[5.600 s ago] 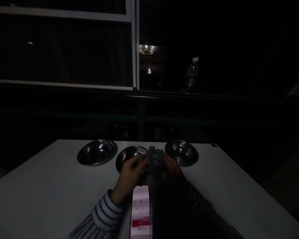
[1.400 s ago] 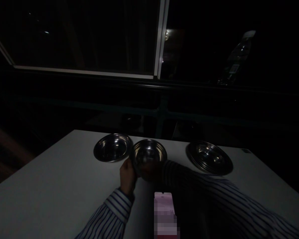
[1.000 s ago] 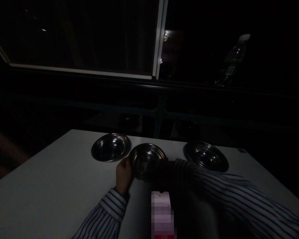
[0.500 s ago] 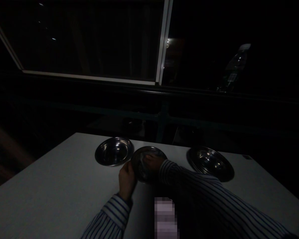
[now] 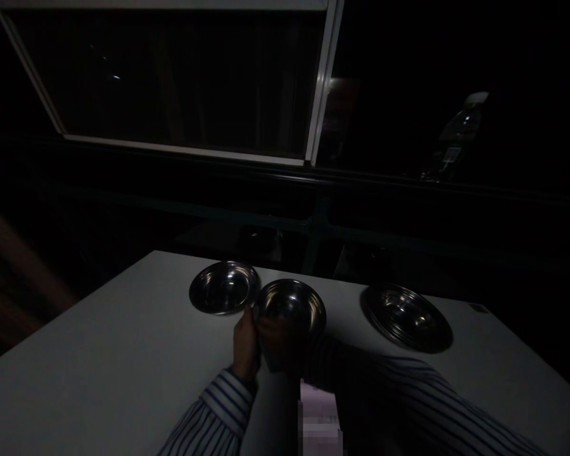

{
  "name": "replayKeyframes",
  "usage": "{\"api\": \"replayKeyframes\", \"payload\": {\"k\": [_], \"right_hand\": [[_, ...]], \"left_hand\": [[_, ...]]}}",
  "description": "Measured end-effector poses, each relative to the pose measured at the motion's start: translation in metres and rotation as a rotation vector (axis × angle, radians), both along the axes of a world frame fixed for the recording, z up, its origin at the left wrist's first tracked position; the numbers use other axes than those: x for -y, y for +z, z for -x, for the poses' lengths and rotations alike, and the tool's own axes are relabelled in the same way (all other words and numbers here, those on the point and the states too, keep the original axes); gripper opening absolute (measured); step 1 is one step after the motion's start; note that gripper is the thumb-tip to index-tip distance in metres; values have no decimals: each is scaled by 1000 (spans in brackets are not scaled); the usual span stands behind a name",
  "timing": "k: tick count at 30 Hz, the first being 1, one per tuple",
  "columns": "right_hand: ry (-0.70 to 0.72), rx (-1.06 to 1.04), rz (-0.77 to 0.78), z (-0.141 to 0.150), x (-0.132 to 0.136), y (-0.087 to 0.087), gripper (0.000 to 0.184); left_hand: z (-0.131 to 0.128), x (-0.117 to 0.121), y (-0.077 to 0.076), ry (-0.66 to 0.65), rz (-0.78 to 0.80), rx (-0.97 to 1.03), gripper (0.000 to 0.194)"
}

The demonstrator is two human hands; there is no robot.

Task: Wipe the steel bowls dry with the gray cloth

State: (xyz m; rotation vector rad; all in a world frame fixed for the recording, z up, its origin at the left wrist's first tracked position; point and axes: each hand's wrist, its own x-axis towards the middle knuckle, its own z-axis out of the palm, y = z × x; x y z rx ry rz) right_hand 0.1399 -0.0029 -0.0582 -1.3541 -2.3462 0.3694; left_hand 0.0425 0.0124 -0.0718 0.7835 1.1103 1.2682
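Head view. Light is poor. I find the middle bowl (image 5: pixel 297 296), of shiny metal, mouth upward, toward the far edge of the white table (image 5: pixel 137 345); whether its base rests on the surface I cannot tell. My left hand (image 5: pixel 245 342) pinches its left rim, thumb uppermost, the other fingers largely hidden. My right hand (image 5: pixel 281 339) is at the near side of the same bowl, in deep shadow; I cannot tell whether its fingers are spread or closed, nor whether they hold anything. Both sleeves are striped.

A second metal bowl (image 5: pixel 225 289) sits just beside, by the far edge toward the far left corner; whether the rims touch is unclear. Nested metal dishes (image 5: pixel 408 318) stand well apart from it, toward the far right corner, where a small dark patch (image 5: pixel 478 308) marks the surface. A lit phone (image 5: pixel 319 405), partly pixelated, shows below my right forearm. Beyond the far edge stands a clear bottle (image 5: pixel 460 130) with a white cap, beside a window frame (image 5: pixel 190 151).
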Motion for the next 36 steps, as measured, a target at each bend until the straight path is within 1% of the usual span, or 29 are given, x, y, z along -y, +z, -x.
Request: {"api": "replayKeyframes", "payload": {"k": [3, 6, 8, 11, 13, 16, 19, 20, 21, 24, 25, 26, 28, 30, 33, 35, 36], "right_hand": [[36, 105, -97, -1, -2, 3, 36], [-6, 202, -186, 3, -4, 5, 39], [-45, 207, -190, 6, -4, 5, 39], [41, 238, -174, 8, -2, 6, 32], [77, 276, -159, 9, -2, 6, 28], [67, 315, -148, 8, -3, 7, 31], [142, 361, -164, -2, -8, 11, 36], [135, 380, -155, -7, -11, 14, 38], [85, 399, -120, -13, -15, 16, 40], [-178, 443, 66, -30, -28, 24, 44], [-242, 448, 113, -33, -30, 26, 45], [-271, 456, 143, -34, -32, 27, 46], [-218, 448, 147, -31, -31, 27, 46], [-112, 410, 123, -22, -27, 25, 44], [40, 369, 62, -10, -24, 18, 42], [79, 382, 30, -10, -28, 15, 42], [56, 411, 20, -13, -31, 16, 41]], "left_hand": [[0, 2, 2, -51, 76, 25, 50], [0, 5, 4, -65, 111, 14, 50], [0, 6, 5, -70, 118, 15, 50], [-1, 7, 7, -75, 110, 60, 48], [-2, 8, 9, -54, 127, 80, 47], [-4, 10, 11, -35, 155, 58, 46], [-6, 12, 9, -49, 151, 47, 48], [-7, 13, 8, -54, 139, 37, 49], [-8, 14, 7, -61, 112, 16, 50], [-11, 15, 2, -62, -8, -134, 48], [-11, 14, 2, -56, -47, -200, 47], [-12, 14, 1, -56, -78, -262, 46], [-12, 12, 1, -69, -103, -337, 45], [-12, 9, 0, -76, -99, -351, 44], [-10, 5, -4, -40, -87, -391, 42], [-9, 4, -6, -41, -107, -457, 39], [-9, 5, -6, -48, -123, -488, 38]]}}
